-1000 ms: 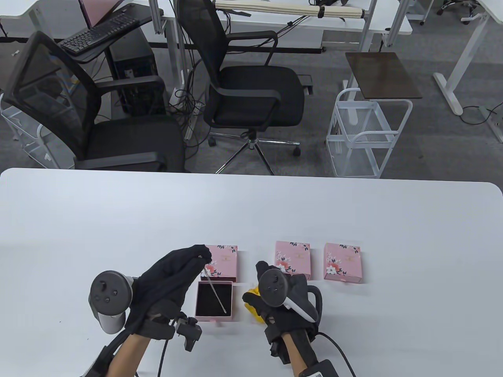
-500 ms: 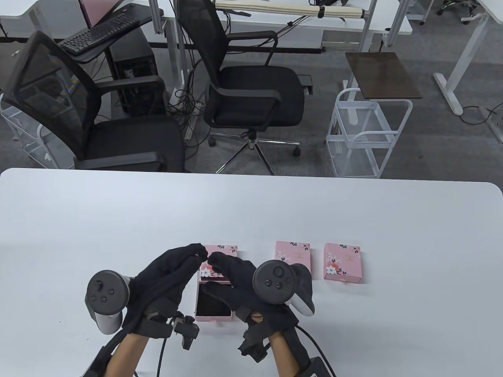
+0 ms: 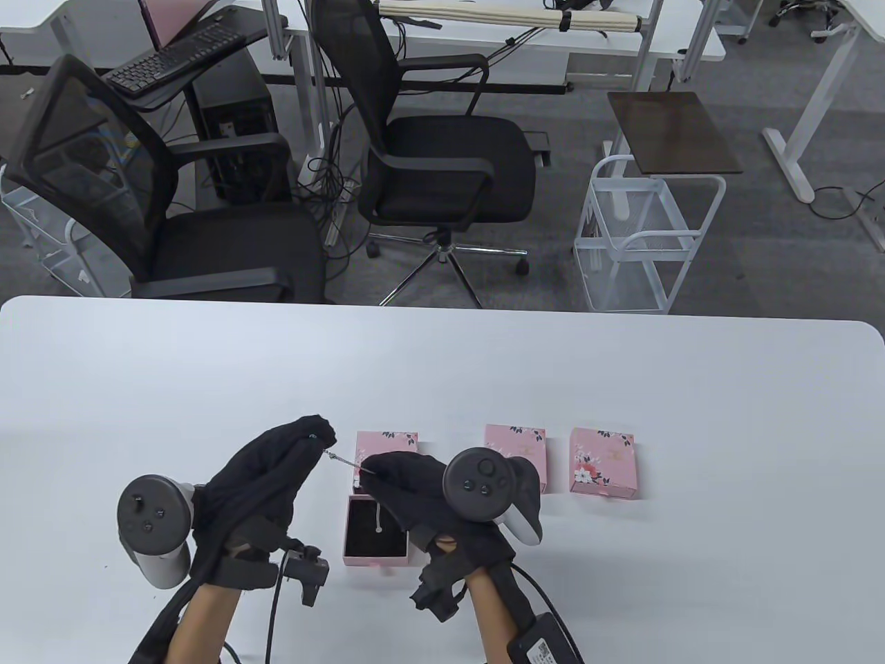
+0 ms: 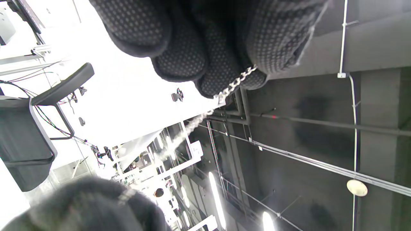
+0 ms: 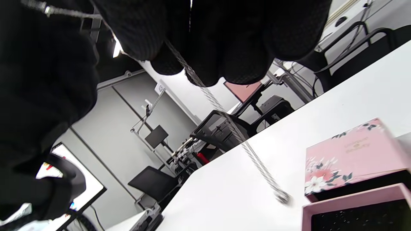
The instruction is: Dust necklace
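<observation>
A thin silver necklace (image 3: 342,461) is stretched between my two hands above the table. My left hand (image 3: 312,434) pinches one end; in the left wrist view the chain (image 4: 231,86) runs out from between the fingertips (image 4: 221,67). My right hand (image 3: 370,470) pinches the chain further along, and the rest (image 3: 378,515) hangs down over the open pink box (image 3: 375,561) with a black lining. In the right wrist view the chain (image 5: 244,141) hangs from the fingers (image 5: 199,41) and ends in a small clasp above the box (image 5: 353,210).
The box's flowered pink lid (image 3: 387,446) lies just behind the open box. Two more closed pink boxes (image 3: 515,443) (image 3: 601,462) stand to the right. Office chairs (image 3: 442,166) and a white cart (image 3: 643,235) stand beyond the table's far edge.
My right hand left the yellow cloth, came to the left hand and took hold of the chain. My left hand then moved left, drawing the chain taut between the hands.
</observation>
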Tool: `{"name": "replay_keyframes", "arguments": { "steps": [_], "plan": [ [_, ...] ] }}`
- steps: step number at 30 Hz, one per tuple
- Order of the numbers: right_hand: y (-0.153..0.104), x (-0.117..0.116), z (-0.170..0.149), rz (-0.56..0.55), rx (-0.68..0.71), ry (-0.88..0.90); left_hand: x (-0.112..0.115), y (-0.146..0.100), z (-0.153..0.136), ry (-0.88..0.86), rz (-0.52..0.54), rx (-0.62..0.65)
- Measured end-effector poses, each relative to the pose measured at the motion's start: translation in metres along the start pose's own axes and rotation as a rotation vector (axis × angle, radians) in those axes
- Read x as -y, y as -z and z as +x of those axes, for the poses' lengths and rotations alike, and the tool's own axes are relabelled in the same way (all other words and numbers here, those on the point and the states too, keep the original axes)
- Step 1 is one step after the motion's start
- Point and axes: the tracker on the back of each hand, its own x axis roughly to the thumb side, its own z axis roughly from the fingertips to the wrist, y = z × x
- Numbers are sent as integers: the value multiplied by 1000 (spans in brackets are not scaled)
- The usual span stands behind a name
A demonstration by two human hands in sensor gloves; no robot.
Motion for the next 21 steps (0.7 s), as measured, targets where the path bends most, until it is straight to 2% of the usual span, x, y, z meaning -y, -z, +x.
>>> {"name": "replay_keyframes", "arguments": {
  "steps": [6,12,17,21],
  "plan": [
    [-3,21,-24,-72,-66,37,-24,3,-6,-25,75,-35],
    [-8,33,-36,-112,-98,60,-38,6,-14,-39,118,-63],
    [-12,40,-41,-153,-114,81,-44,7,-17,-28,142,-76],
    [-16,45,-37,-217,-119,29,-39,7,-19,19,139,-80]
  ]
}}
